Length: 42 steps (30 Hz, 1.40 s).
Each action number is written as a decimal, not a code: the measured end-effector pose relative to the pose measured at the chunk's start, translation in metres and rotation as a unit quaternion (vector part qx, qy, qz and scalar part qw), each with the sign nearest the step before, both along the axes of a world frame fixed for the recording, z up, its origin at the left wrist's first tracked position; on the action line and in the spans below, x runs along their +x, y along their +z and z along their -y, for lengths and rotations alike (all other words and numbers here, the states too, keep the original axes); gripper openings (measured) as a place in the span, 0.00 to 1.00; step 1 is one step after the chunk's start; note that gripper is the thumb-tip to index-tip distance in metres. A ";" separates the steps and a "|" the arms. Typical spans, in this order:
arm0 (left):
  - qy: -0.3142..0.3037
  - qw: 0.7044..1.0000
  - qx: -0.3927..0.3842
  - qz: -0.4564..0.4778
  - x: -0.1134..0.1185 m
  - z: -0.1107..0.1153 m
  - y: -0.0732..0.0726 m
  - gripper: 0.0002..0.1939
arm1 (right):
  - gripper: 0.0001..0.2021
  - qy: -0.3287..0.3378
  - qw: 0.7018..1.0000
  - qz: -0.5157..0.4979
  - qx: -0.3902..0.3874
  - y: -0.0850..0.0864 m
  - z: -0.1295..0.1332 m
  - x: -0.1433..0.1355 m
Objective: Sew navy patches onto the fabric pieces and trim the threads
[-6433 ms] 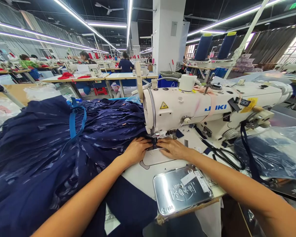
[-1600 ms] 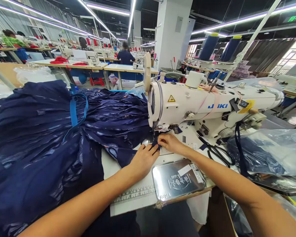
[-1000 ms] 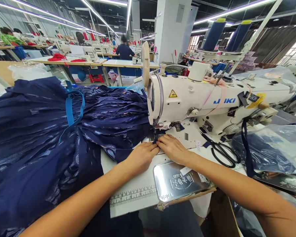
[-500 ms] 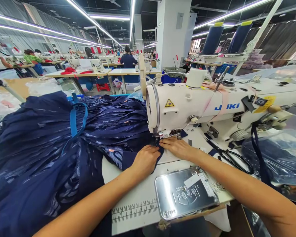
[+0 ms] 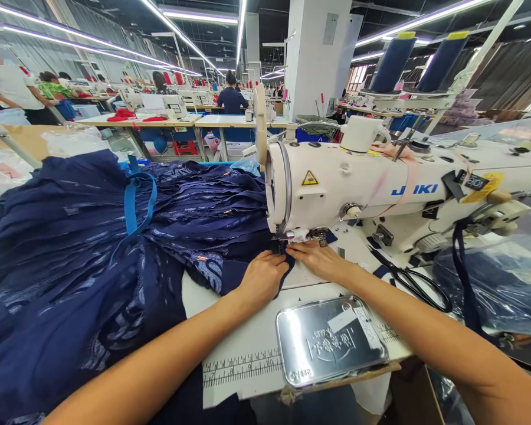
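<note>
Fabric of dark navy cloth with pale blue patterning [image 5: 194,206] lies gathered in deep folds across the left of the worktable and runs to the needle area of a white industrial sewing machine with blue lettering [image 5: 323,200]. A bright blue strap [image 5: 130,206] crosses the folds.

The person's left hand [image 5: 264,276] rests palm down on the fabric's near end, its fingers close together and pointing toward the needle. The right hand [image 5: 317,260] lies just beside it, under the machine head, its fingers extended side by side with the tips on the navy edge. Both hands bear on the cloth close to the presser foot; whether either thumb pinches it from below cannot be told.

A shiny silver metal tin with rounded corners and embossed characters [image 5: 331,342] sits near the front edge of the table, between the forearms. Left of it runs a white printed ruler strip with black markings [image 5: 243,370]. Black-handled metal scissors [image 5: 418,287] lie beyond the right forearm, near a clear plastic bag with dark blue contents [image 5: 508,289]. Farther back, a person in a dark blue top [image 5: 232,101] sits facing away.
</note>
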<state>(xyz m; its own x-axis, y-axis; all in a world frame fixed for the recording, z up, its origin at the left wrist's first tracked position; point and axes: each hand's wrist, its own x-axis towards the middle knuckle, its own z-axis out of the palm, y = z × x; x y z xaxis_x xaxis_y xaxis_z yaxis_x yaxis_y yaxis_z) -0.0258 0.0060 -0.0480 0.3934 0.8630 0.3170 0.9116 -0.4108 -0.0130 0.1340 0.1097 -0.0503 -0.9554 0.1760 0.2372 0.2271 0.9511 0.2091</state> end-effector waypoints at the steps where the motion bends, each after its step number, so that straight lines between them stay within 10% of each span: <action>1: 0.002 1.000 0.002 -0.001 0.000 -0.001 0.000 0.10 | 0.19 -0.012 1.000 0.004 0.000 0.000 0.000 0.000; 18: 0.047 0.999 0.015 0.016 0.004 0.012 0.008 0.13 | 0.18 -0.068 0.997 -0.013 -0.043 0.007 0.005 -0.006; 26: 0.003 1.000 0.000 -0.011 -0.027 0.008 0.018 0.14 | 0.13 -0.007 0.993 -0.111 -0.044 0.000 0.022 -0.007; 42: 0.037 0.997 -0.066 -0.034 -0.018 0.004 0.017 0.19 | 0.12 0.093 0.967 -0.180 -0.156 -0.009 0.003 0.004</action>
